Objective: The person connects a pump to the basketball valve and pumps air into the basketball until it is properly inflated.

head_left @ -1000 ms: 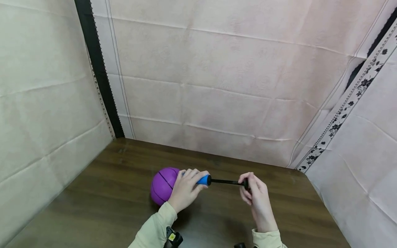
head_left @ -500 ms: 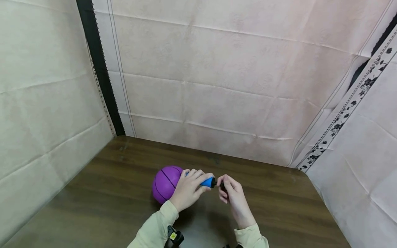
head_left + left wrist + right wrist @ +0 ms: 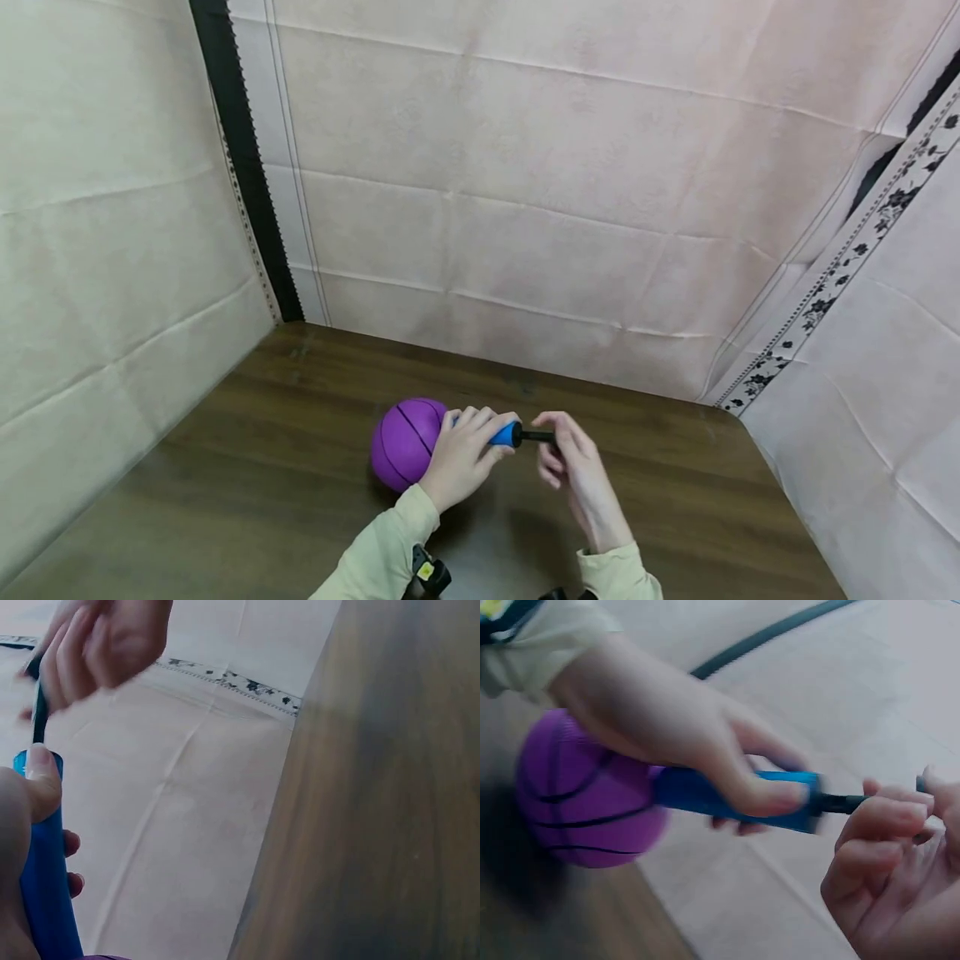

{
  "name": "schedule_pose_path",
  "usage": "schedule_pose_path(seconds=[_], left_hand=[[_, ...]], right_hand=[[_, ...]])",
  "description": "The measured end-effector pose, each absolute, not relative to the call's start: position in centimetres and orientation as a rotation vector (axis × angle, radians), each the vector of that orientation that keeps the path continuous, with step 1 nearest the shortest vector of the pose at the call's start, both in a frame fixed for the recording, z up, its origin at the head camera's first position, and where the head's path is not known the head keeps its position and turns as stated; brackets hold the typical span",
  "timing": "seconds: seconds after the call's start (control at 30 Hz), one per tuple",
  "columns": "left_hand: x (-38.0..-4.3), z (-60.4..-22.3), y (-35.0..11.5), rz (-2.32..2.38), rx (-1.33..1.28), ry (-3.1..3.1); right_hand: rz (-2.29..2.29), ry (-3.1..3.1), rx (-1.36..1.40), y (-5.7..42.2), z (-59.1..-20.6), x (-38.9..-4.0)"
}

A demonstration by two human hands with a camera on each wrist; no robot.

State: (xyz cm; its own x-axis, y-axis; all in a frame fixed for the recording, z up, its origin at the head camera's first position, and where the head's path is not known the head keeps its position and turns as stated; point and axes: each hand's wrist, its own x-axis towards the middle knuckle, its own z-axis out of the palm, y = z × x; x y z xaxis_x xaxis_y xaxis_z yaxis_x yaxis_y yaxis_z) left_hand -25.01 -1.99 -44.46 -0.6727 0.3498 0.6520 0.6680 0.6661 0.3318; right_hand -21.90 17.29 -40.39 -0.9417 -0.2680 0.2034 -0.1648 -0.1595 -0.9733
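My left hand [image 3: 461, 462] wraps round the blue barrel of a hand pump [image 3: 505, 434], held roughly level just above the table. The barrel's left end meets a purple ball [image 3: 405, 442] with black basketball lines; the joint is hidden by the hand in the head view. A short length of black rod [image 3: 842, 804] shows out of the barrel's other end. My right hand [image 3: 581, 475] holds the black handle at the end of that rod between thumb and curled fingers. In the left wrist view the thumb lies along the blue barrel [image 3: 49, 877] near its top.
A brown wood-grain table [image 3: 262, 467] lies under the ball and both hands. Pale cloth walls [image 3: 525, 208] close it in at the back and both sides. A black strap device [image 3: 429, 575] sits on the left wrist.
My right hand has moved left, driving the rod almost fully into the barrel, then slightly back right, drawing part of it out. The left hand and ball stay nearly in place.
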Motion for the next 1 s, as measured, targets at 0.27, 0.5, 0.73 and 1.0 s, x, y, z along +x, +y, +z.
schedule_pose_path(seconds=[0.27,0.5,0.73,1.0], left_hand=[[-25.4,-44.6,-2.0,-0.744,-0.831,-2.310],[-25.6,-44.3,-2.9,-0.843,-0.818,-2.328],[-25.2,-44.8,-2.1,-0.877,-0.807,-2.335],[-24.7,-44.7,-1.3,-0.827,-0.825,-2.281]], right_hand=[[-2.297,2.007,-0.275,15.9,-41.1,-22.1],[-2.460,1.945,-0.496,18.5,-38.5,-20.8],[-2.554,1.817,-0.815,19.4,-38.4,-20.7],[-2.304,2.085,-0.484,16.4,-40.9,-21.9]])
